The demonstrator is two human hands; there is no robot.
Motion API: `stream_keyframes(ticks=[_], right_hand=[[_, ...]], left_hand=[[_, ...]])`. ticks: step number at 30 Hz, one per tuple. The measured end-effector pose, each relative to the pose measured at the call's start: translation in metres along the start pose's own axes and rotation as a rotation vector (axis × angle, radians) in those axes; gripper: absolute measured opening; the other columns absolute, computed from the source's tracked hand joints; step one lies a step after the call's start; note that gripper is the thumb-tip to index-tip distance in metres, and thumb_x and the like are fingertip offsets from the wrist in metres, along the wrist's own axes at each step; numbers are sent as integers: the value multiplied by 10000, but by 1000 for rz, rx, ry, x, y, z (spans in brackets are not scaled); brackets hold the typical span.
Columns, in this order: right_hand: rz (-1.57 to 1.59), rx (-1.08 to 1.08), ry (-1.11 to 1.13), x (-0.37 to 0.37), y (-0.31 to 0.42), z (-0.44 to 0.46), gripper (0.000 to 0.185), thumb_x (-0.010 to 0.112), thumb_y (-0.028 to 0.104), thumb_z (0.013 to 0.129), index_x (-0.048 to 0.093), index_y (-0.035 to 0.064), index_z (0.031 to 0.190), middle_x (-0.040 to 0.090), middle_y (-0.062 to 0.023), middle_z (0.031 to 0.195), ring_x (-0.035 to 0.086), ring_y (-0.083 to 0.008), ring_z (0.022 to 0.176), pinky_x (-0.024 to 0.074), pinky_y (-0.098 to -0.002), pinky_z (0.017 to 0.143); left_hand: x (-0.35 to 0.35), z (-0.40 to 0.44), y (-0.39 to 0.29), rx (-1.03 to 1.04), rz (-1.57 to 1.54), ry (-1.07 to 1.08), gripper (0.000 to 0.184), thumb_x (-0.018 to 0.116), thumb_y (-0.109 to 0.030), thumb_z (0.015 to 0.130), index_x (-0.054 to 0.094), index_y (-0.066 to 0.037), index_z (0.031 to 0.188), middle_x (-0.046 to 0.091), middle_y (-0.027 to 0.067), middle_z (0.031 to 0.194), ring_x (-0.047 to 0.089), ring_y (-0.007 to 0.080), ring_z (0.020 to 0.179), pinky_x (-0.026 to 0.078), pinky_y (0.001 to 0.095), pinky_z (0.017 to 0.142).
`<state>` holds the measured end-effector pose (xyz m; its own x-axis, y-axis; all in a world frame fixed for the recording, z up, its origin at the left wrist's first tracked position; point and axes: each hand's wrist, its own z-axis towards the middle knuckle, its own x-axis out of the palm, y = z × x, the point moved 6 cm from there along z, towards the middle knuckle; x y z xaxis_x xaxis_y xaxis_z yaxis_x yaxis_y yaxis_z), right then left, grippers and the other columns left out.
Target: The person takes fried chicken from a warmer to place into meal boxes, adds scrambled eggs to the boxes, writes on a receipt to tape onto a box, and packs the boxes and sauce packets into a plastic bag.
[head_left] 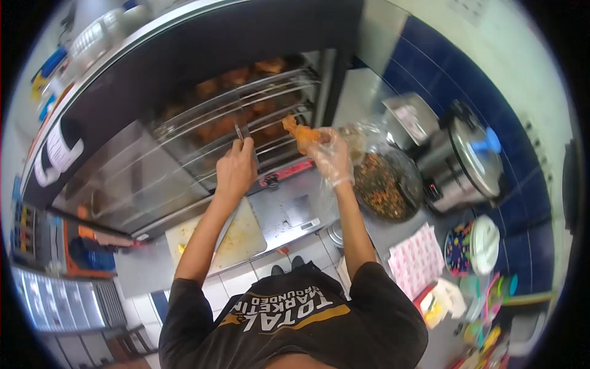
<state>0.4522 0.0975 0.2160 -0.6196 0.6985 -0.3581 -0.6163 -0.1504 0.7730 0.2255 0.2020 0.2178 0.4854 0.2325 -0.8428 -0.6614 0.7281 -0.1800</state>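
Observation:
In the head view, my right hand (330,158), in a clear plastic glove, holds a piece of fried chicken (300,131) before the opening of a glass-fronted display cabinet (246,18). My bare left hand (235,169) is closed at the metal edge of the cabinet's sliding glass door (244,126). More fried chicken (236,75) lies on the wire racks (279,83) inside, partly blurred behind the glass. Below my left forearm, a crumb-marked cutting board (246,237) lies on the metal counter (283,212).
Right of my gloved hand stands a bowl of chopped dark and orange food (384,187). Beyond it are a metal container (412,117) and a lidded electric cooker (464,163). Pink patterned paper (418,258), a patterned tub (458,249) and colored cups (498,289) crowd the right-hand counter.

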Motion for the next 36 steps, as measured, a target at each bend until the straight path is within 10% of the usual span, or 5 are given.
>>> stream_keyframes(ticks=[6, 14, 20, 27, 36], right_hand=[[655, 458, 24, 87, -24, 65, 472, 779, 218, 876, 610, -62, 1217, 689, -145, 1101, 704, -214, 857, 633, -324, 728], [274, 359, -24, 105, -50, 136, 416, 787, 315, 845, 720, -58, 1017, 734, -153, 1026, 661, -145, 855, 534, -261, 688], [928, 208, -173, 128, -58, 130, 392, 687, 2, 903, 564, -50, 1271, 594, -170, 1317, 625, -278, 1133, 568, -384, 969], [430, 264, -134, 138, -1, 26, 482, 661, 87, 962, 482, -46, 1390, 543, -156, 1354, 583, -261, 1180, 567, -377, 949], [174, 275, -106, 102, 46, -107, 419, 657, 153, 978, 555, -40, 1336, 588, -140, 1275, 629, -238, 1078, 581, -317, 872]], left_hand=[[-34, -54, 39, -190, -124, -49, 494, 643, -93, 840, 487, -39, 1305, 600, 224, 1115, 660, 428, 841, 543, 518, 664], [-120, -206, 180, -452, -181, -600, 478, 636, -37, 835, 542, -4, 1303, 608, 204, 1203, 666, 369, 925, 549, 430, 798], [-206, -289, 333, -764, 135, -1012, 567, 642, -32, 877, 454, 34, 1408, 527, 225, 1336, 546, 328, 1231, 461, 399, 1003], [-194, -266, 358, -531, 149, -927, 791, 510, -323, 983, 167, 102, 1554, 143, 373, 1592, 126, 542, 1488, 82, 594, 1210], [-165, -221, 365, -365, 136, -965, 813, 310, -497, 1029, 127, 68, 1584, 61, 356, 1630, 36, 519, 1521, 23, 588, 1213]])
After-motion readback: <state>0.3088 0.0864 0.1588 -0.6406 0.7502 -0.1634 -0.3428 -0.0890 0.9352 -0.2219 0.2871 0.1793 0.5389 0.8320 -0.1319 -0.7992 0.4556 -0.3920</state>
